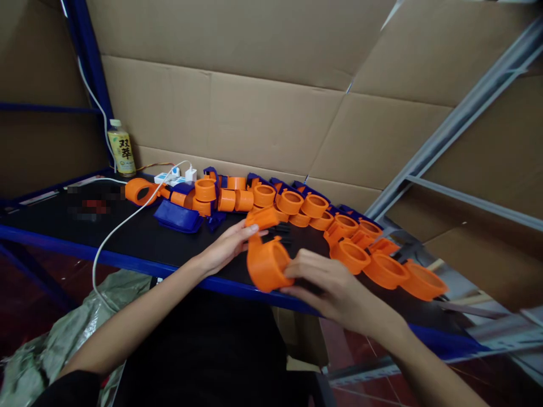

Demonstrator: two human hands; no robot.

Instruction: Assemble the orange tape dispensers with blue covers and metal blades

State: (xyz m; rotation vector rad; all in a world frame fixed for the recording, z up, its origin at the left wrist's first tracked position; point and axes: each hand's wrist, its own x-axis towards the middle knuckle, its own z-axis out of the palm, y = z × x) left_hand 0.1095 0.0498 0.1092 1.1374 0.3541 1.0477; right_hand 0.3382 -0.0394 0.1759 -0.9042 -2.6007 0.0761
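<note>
An orange plastic ring part (265,265) is held up over the front edge of the table, a flat orange arm joined to its top. My left hand (231,244) pinches the upper arm, thumb on top. Closed on the right side of the ring is my right hand (324,280), its fingers at the round opening. Behind the held part, rows of similar orange rings (291,202) with dark blue pieces curve across the table. More orange rings (384,269) stand close beyond my right hand. Small black pieces (282,229) lie behind the part, partly hidden.
A black-topped table (110,226) has a blue front edge. Left of the rings lie a blue plastic piece (178,216) and a white power strip (169,178). A white cable (114,229) hangs over the edge. A yellow-labelled bottle (121,148) stands at back left, before cardboard walls (263,113).
</note>
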